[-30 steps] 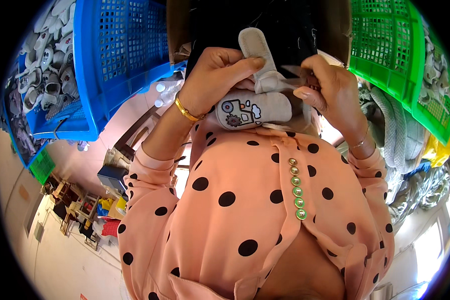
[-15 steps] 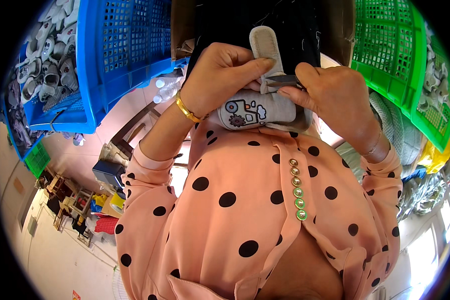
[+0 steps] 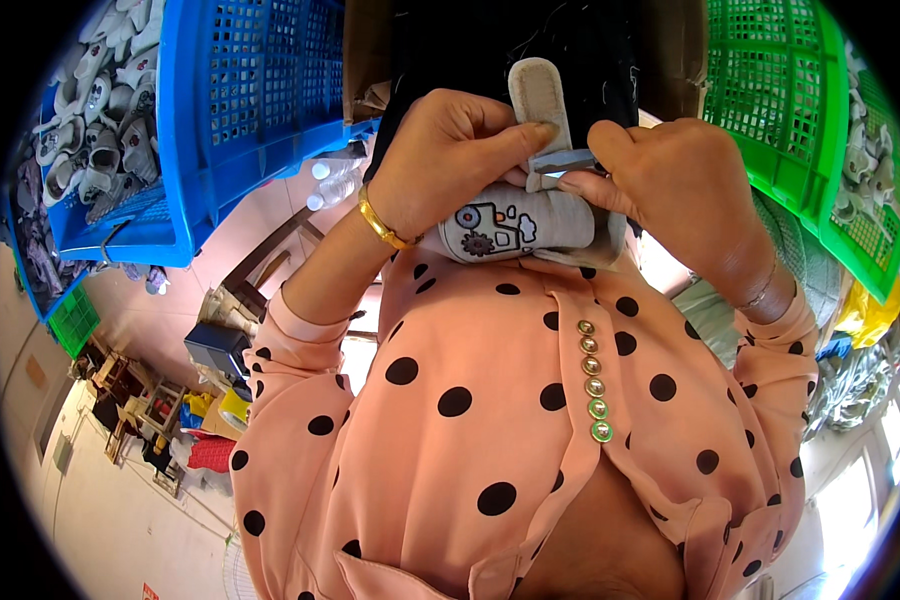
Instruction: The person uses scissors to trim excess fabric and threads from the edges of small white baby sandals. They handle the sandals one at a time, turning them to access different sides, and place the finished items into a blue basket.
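I see a peach shirt (image 3: 500, 425) scattered with black polka dots, its buttons (image 3: 594, 387) gold above, the lowest two rimmed in green. The shoe (image 3: 565, 225) is pale grey, its cartoon vehicle (image 3: 495, 230) outlined in black, with one blue-ringed wheel and a white cloud. Its strap (image 3: 538, 100) shows beige; the tool (image 3: 568, 158), silver-grey. A gold bracelet (image 3: 380, 226) gleams, black cloth (image 3: 500, 35) lies beyond, and crates glow bright blue (image 3: 178, 130) and vivid green (image 3: 820, 150).

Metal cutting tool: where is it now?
In the head view, right of centre, the metal cutting tool is in the right hand, near the grey shoe, its blades by the beige sole-shaped piece in the left hand.
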